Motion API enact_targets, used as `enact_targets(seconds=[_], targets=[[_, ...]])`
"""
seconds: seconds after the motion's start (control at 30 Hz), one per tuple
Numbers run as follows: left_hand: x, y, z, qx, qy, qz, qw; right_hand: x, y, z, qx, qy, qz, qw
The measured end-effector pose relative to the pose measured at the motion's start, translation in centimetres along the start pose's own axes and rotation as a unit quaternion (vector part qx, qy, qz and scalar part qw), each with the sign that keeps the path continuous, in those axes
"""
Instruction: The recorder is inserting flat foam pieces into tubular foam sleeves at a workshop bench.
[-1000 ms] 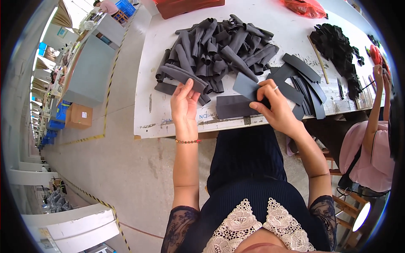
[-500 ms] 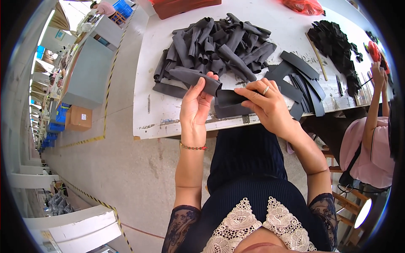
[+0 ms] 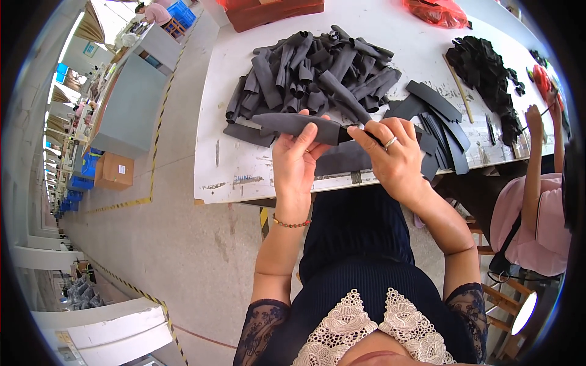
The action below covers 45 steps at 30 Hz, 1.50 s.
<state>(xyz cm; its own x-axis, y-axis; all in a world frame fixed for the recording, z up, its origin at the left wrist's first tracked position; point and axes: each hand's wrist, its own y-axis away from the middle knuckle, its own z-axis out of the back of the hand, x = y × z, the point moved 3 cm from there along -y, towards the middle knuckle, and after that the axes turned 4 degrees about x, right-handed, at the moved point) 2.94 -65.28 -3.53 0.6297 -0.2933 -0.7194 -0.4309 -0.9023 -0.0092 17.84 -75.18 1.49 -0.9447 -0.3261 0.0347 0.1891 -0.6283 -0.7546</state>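
Between my hands, above the table's front edge, is a dark grey fabric sleeve (image 3: 293, 125) shaped like a flattened tube. My left hand (image 3: 294, 161) pinches it, thumb on top and fingers behind. At the sleeve's right end my right hand (image 3: 394, 158) grips a thin black strip (image 3: 345, 133), whose tip meets or enters the opening; how far in is hidden. Below them a dark grey flat piece (image 3: 343, 160) lies on the table. Just beyond is a heap of similar grey sleeves (image 3: 329, 85). Right of my right hand lie several stiff black strips (image 3: 444, 108), fanned out.
On the white table (image 3: 215, 122) are a red box (image 3: 274, 13), a red plastic bag (image 3: 436, 11), a wooden stick (image 3: 458, 79) and a black pile of pieces (image 3: 485, 76). A co-worker in pink (image 3: 531, 226) sits at the right. A cardboard carton (image 3: 115, 171) stands on the floor.
Both hands have shifted slightly right, with the sleeve turned more level. The black strip, earlier largely visible beside the sleeve, is now mostly covered by my right hand, close against the sleeve's end.
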Motion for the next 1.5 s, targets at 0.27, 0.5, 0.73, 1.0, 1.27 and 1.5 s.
enact_targets(seconds=[0.27, 0.5, 0.73, 1.0, 1.27, 1.5], targets=[[0.4, 1.5, -1.7, 0.052, -0.063, -0.132, 0.988, 0.7, 1.0, -1.5, 0.035, -0.068, -0.052, 0.996], [3.1, -0.3, -2.1, 0.162, 0.031, -0.129, 0.978, 1.1, 3.1, -2.6, 0.096, -0.171, -0.08, 0.977], [4.8, -0.4, -1.6, 0.159, 0.041, -0.065, 0.984, 0.7, 2.6, -2.8, 0.112, -0.183, -0.094, 0.972], [4.5, -7.1, 0.7, 0.242, 0.103, 0.038, 0.964, -2.0, 0.8, -6.9, 0.11, -0.178, -0.085, 0.974], [4.5, -6.5, 0.8, 0.23, 0.118, 0.061, 0.964, -0.6, -1.0, -6.9, 0.095, -0.16, -0.087, 0.979], [1.8, -5.8, -1.3, 0.175, 0.19, 0.009, 0.966, -2.1, 0.5, -5.6, 0.112, -0.174, -0.09, 0.974]])
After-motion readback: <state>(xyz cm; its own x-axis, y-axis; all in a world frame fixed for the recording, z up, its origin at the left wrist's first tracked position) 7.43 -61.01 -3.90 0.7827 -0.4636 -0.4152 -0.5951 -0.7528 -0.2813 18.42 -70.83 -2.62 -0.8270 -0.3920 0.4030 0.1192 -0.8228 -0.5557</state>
